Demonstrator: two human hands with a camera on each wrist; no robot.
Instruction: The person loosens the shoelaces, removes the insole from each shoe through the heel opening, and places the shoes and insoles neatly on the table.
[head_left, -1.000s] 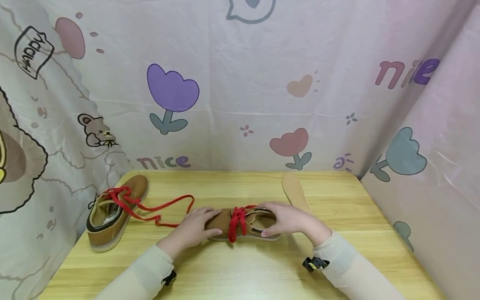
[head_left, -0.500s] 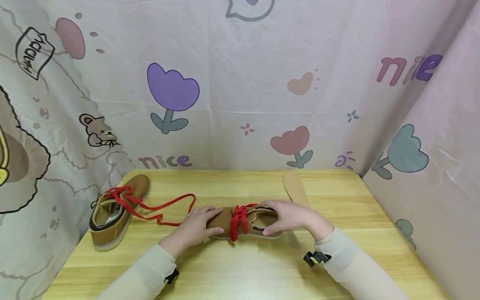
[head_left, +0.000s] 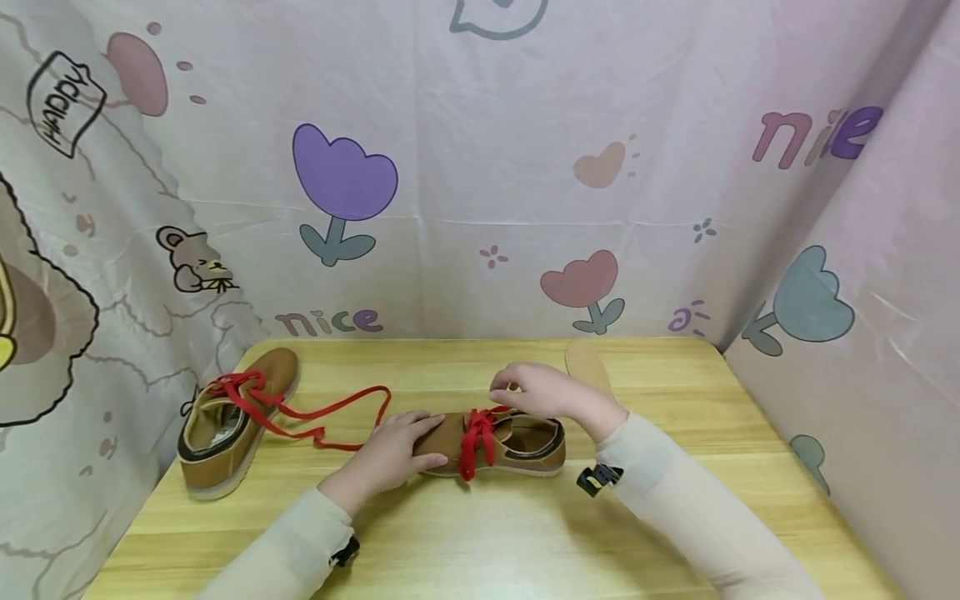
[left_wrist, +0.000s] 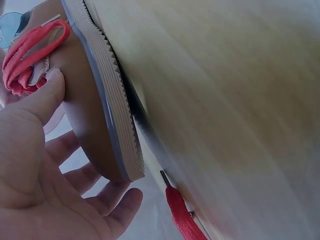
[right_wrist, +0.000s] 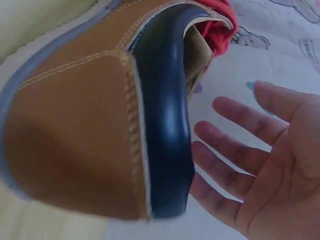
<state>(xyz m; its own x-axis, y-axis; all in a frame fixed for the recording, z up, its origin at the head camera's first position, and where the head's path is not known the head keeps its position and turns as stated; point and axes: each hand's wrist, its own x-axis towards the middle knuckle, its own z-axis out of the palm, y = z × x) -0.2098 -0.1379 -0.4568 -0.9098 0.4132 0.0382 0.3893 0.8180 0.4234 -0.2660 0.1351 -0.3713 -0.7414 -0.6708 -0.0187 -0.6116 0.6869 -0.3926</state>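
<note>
A brown shoe [head_left: 516, 461] with a dark collar and a tied red lace [head_left: 477, 435] lies at the middle of the table, toe to the left. My left hand [head_left: 390, 454] grips its toe; the left wrist view shows the thumb on the upper beside the lace and the fingers around the front. My right hand [head_left: 547, 390] hovers just beyond the shoe's opening, its fingers loosely bent. In the right wrist view, these fingers [right_wrist: 235, 150] are spread beside the shoe's dark collar [right_wrist: 165, 125] with nothing between them.
A second brown shoe [head_left: 206, 475] stands at the table's left edge. Its loose red lace [head_left: 337, 410] trails across the table toward my left hand. Behind my right hand lies a tan insole [head_left: 587, 367]. A printed curtain [head_left: 450, 167] encloses the back and sides.
My right hand has let go of the shoe's heel opening and moved up and to the left, toward the shoe's far side. The left hand and the shoe stay in place.
</note>
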